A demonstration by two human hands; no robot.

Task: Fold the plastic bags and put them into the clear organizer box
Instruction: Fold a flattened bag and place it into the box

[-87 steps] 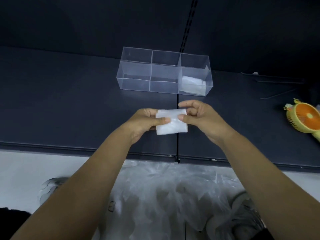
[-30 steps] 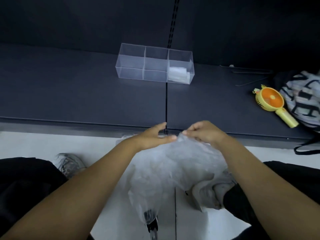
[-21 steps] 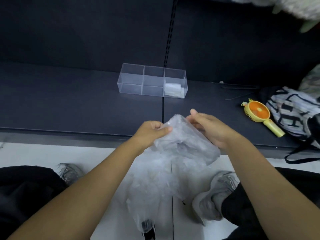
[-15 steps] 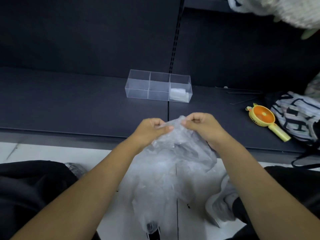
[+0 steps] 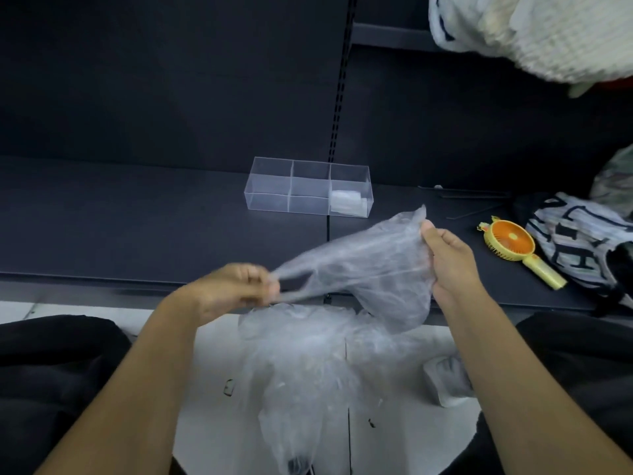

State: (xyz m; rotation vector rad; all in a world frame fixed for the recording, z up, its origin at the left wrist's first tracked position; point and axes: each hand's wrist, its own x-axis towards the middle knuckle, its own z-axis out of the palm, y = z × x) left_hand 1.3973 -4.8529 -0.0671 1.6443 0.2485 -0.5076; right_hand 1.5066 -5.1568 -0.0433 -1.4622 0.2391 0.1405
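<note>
Plastic bag (image 5: 363,269) — likely thin, limp, slippery, near weightless; pinched at left end by left hand (image 5: 236,289), at far-right edge by right hand (image 5: 448,258) — best gripped at corners.

Crumpled clear bag (image 5: 370,265) stretched midair, bag pile (image 5: 308,365) beneath, three-compartment box (image 5: 270,190), folded bags (image 5: 346,202) rightmost

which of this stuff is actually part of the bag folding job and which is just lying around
Part of the job: plastic bag held between the left hand and right hand; pile of bags below it; clear organizer box; folded bags in its right compartment.
Just lying about: yellow handheld fan; striped cloth beside it; white knitted item top right.
</note>
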